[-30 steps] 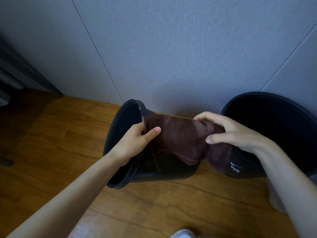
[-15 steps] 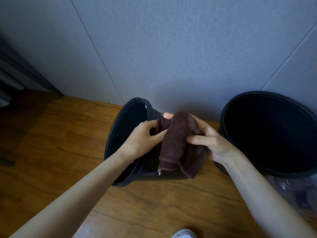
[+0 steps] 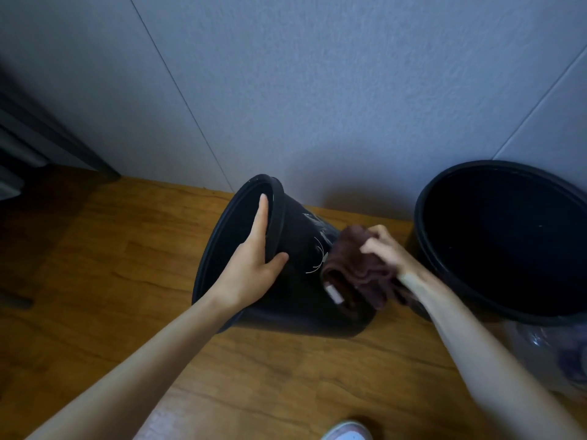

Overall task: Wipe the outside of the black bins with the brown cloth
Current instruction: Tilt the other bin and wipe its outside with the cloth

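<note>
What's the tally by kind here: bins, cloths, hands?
black bins: 2 (tilted bin, upright bin)
brown cloth: 1
hands: 2 (left hand grips the tilted bin's rim, right hand holds the brown cloth against its outside)
total: 5

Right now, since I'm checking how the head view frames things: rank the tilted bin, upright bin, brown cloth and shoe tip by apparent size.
1. tilted bin and upright bin: alike; the upright one is cut by the frame edge, so unranked.
2. brown cloth.
3. shoe tip.
</note>
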`<state>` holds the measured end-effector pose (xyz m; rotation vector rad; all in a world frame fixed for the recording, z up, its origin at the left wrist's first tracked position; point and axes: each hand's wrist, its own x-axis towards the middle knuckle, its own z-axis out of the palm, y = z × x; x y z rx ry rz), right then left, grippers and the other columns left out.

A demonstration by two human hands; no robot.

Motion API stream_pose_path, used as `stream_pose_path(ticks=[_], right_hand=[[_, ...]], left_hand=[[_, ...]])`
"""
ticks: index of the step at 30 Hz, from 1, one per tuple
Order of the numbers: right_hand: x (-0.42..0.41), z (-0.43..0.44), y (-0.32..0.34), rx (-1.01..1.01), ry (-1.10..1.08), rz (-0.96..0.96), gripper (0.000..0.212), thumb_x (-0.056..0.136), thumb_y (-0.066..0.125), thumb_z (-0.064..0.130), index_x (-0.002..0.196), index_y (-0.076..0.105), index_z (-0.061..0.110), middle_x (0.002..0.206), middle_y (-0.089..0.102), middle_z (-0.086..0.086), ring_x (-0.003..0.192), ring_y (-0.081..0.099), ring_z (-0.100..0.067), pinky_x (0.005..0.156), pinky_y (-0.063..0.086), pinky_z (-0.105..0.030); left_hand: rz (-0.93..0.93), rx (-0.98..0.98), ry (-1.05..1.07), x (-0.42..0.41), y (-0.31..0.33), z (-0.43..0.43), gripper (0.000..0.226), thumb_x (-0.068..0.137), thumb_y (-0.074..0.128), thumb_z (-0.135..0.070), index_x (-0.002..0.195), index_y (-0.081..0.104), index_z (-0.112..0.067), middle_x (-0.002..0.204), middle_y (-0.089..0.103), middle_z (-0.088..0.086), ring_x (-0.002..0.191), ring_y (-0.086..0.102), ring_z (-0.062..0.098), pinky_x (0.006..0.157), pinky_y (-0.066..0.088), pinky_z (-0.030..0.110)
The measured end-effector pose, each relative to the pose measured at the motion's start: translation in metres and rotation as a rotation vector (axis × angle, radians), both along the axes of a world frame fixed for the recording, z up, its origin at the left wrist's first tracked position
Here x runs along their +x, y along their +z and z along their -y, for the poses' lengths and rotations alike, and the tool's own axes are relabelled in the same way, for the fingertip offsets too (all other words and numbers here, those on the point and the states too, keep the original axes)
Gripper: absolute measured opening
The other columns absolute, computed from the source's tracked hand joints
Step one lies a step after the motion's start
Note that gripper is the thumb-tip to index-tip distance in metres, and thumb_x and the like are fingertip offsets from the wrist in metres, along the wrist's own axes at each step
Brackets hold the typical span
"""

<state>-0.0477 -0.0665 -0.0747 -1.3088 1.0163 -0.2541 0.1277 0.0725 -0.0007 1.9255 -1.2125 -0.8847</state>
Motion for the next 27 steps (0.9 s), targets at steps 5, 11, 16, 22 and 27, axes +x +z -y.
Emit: stream_pose_path(ticks=[5,11,16,22,27], right_hand=[[0.006,-0.011,0.002,-0.335,-0.041,-0.095,0.034,0.081,0.066,0.031,0.1,0.039,0.024,0.107,0.058,0.003,0.102,0.057,-0.017,0.089,0.048,-0.042],[0.017,-0.029,-0.002,-0.622,-0.093,-0.083,0.011,0.091,0.056,0.03,0.096,0.048,0.024,0.11,0.061,0.001,0.105,0.056,-0.016,0.076,0.039,-0.01],[0.023,-0.052,-0.008,-0.712,-0.061,-0.166,0.061,0.086,0.057,0.045,0.138,0.035,0.023,0.145,0.034,0.002,0.132,0.031,-0.016,0.101,0.031,-0.025],[0.025,-0.044,-0.017,-0.747,-0.048,-0.194,0.065,0.089,0.055,0.035,0.146,0.022,0.035,0.145,0.033,0.003,0.131,0.035,-0.02,0.099,0.035,-0.028],[0.025,-0.021,-0.015,-0.5,-0.1,-0.413,0.056,0.092,0.049,0.036,0.144,0.027,0.036,0.145,0.034,-0.004,0.129,0.037,-0.03,0.102,0.036,-0.04]], left_hand=[[-0.035,0.014,0.046,0.005,-0.003,-0.002,0.073,0.091,0.053,-0.004,0.148,0.013,-0.024,0.127,0.043,-0.015,0.113,0.045,-0.003,0.084,0.041,0.001],[-0.07,-0.014,0.078,0.008,-0.004,-0.004,0.07,0.091,0.052,-0.004,0.147,0.015,-0.022,0.137,0.045,-0.003,0.123,0.047,0.01,0.102,0.044,0.03],[-0.061,-0.023,0.089,0.008,-0.005,-0.004,0.069,0.091,0.052,-0.003,0.147,0.016,-0.02,0.138,0.044,-0.002,0.124,0.046,0.011,0.099,0.043,0.024],[-0.059,-0.031,0.082,0.007,-0.003,-0.005,0.068,0.091,0.052,-0.003,0.147,0.018,-0.022,0.127,0.047,-0.009,0.116,0.049,0.004,0.092,0.046,0.017],[-0.047,-0.016,0.046,0.004,-0.004,-0.008,0.071,0.091,0.052,-0.005,0.147,0.014,-0.026,0.124,0.046,-0.014,0.107,0.051,-0.003,0.089,0.045,0.011]])
